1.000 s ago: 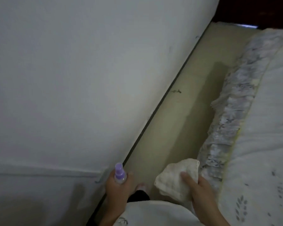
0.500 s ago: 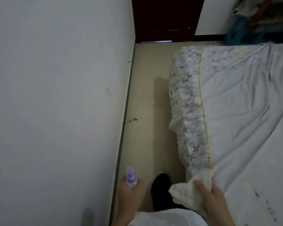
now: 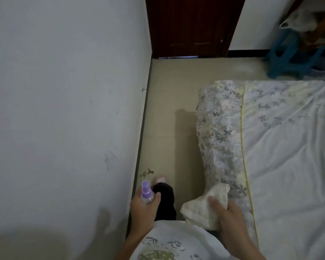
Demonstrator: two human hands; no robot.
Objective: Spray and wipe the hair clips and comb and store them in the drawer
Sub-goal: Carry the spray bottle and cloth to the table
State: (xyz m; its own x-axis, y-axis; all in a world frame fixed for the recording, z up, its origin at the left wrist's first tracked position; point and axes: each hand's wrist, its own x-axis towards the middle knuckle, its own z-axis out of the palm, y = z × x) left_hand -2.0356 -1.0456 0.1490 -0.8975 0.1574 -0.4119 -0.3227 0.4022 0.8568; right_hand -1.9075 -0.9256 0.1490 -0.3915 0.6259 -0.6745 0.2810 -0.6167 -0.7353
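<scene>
My left hand [image 3: 144, 207] grips a small spray bottle [image 3: 147, 193] with a purple nozzle, held upright near the wall. A folded cream cloth [image 3: 203, 207] is bunched in my right hand [image 3: 227, 212], just beside the bed's corner. No hair clips, comb or drawer appear in view.
A white wall [image 3: 64, 109] runs along the left. A bed [image 3: 280, 156] with a floral sheet fills the right. Between them lies a narrow strip of beige floor [image 3: 167, 119] leading to a dark wooden door [image 3: 191, 27]. A blue plastic stool [image 3: 289, 61] stands at the back right.
The view has swung from the wall toward the passage and levelled out, and I have stepped forward along it. Both hands keep their hold on the bottle and cloth.
</scene>
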